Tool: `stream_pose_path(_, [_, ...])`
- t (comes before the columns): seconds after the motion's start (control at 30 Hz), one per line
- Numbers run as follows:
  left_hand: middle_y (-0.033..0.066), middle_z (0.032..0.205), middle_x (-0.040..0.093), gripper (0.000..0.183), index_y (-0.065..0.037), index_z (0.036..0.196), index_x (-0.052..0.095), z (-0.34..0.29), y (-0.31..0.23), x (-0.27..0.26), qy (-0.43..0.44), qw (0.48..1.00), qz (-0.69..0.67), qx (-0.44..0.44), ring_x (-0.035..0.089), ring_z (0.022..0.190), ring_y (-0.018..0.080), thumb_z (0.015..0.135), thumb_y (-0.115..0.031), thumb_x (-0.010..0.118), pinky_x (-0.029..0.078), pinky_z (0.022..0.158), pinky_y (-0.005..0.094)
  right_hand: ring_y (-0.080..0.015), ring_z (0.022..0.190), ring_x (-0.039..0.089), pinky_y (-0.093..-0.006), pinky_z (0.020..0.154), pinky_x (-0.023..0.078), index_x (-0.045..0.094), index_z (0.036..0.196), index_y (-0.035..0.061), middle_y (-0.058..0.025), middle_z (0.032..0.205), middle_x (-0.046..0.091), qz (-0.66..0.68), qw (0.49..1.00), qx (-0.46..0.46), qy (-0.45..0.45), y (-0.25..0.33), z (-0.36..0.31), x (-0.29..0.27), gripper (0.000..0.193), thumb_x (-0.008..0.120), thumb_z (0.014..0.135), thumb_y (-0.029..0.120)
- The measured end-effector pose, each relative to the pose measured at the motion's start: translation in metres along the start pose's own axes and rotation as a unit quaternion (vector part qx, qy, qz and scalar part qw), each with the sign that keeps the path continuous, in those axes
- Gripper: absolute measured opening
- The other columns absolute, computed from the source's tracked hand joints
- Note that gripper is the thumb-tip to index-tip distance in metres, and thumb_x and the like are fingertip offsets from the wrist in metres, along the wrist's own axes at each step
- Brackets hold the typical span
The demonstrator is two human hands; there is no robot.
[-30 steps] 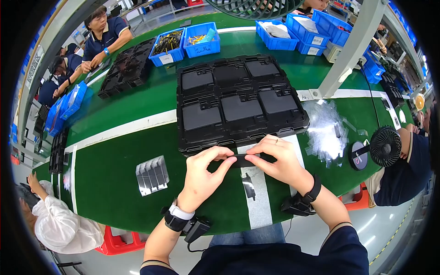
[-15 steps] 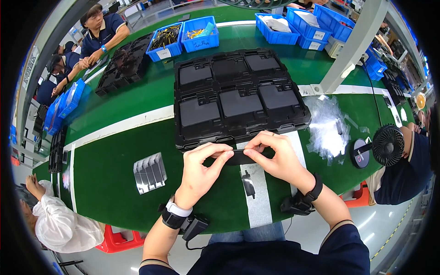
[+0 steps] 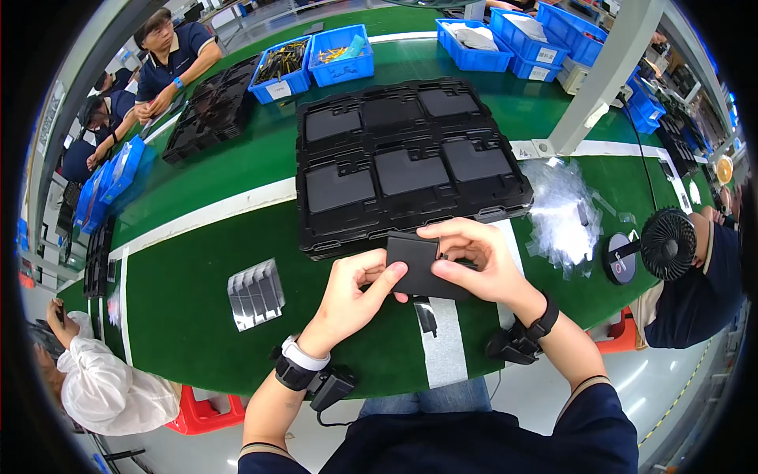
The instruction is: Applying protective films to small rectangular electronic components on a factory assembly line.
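Note:
A thin black rectangular panel (image 3: pixel 418 270) is between my hands, its broad face showing, just in front of the black tray. My left hand (image 3: pixel 365 283) pinches its left side, with the thumb on the face. My right hand (image 3: pixel 485 265) holds the right side, the thumb in front and the index finger along the top edge. Fingers hide parts of the panel. Behind it, the black molded tray (image 3: pixel 414 223) has several compartments with flat dark grey panels (image 3: pixel 339 188). Below my hands, a small black strip (image 3: pixel 425 316) lies on the white table band.
A clear sheet with dark strips (image 3: pixel 257 294) lies to the left. At right are a heap of clear films (image 3: pixel 562 213) and a small black fan (image 3: pixel 668 243). Blue bins (image 3: pixel 341 69) stand at the back near a grey post (image 3: pixel 608 79). Other people sit around the green table.
The panel, seen nearly edge-on before, is now tilted so its broad face shows. My right hand has shifted slightly right, with its fingers more spread along the panel.

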State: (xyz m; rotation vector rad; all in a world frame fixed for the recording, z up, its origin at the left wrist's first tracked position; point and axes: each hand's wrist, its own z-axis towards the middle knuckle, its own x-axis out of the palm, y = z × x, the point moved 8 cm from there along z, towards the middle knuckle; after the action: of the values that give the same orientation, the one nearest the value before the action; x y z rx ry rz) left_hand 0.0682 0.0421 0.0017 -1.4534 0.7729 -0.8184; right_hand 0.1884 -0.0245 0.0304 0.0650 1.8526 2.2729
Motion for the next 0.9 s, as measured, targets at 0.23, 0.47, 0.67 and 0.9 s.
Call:
stream_pose_path(0.23, [0.0044,0.081,0.062,0.023,0.003,0.098,0.060,-0.008,-0.006,0.017,0.086,0.994,-0.061,-0.018,0.055,0.060,0.0067,0.092,-0.017,0.050,0.046,0.055,0.0200,-0.0256,0.110,0.053,-0.0381,0.091,0.042,0.056,0.100,0.0031,-0.0189,0.116,0.055,0.230,0.966,-0.016,0.115,-0.010,0.003,0.013,0.031,0.060,0.084,0.029])
stream_pose_path(0.47, [-0.0030,0.065,0.053,0.022,0.001,0.093,0.061,-0.012,0.009,0.029,0.118,0.991,-0.064,-0.028,0.046,0.050,0.0040,0.093,-0.019,0.049,0.037,0.047,0.0184,-0.0205,0.111,0.051,-0.0357,0.096,0.039,0.046,0.114,0.0032,-0.0126,0.116,0.054,0.277,0.943,0.006,0.186,-0.003,-0.004,0.019,0.036,0.061,0.083,0.009])
stream_pose_path(0.67, [0.0037,0.072,0.057,0.016,-0.006,0.085,0.066,-0.005,-0.015,0.013,0.005,0.952,0.295,0.081,0.047,0.053,0.0097,0.069,-0.003,0.072,0.039,0.049,0.0221,-0.0257,0.102,0.057,-0.0329,0.086,0.047,0.052,0.110,0.0049,-0.0118,0.103,0.059,-0.241,0.956,-0.028,0.162,0.050,-0.036,0.005,0.046,0.073,0.069,0.008])
stream_pose_path(0.9, [0.0028,0.071,0.057,0.021,-0.007,0.082,0.067,-0.008,-0.006,0.016,0.018,0.927,0.368,0.073,0.050,0.057,0.0126,0.064,-0.010,0.077,0.043,0.052,0.0244,-0.0239,0.103,0.053,-0.0377,0.085,0.045,0.055,0.102,0.0071,-0.0071,0.107,0.058,-0.459,0.874,-0.043,0.155,0.021,-0.077,0.027,0.042,0.073,0.065,0.017])
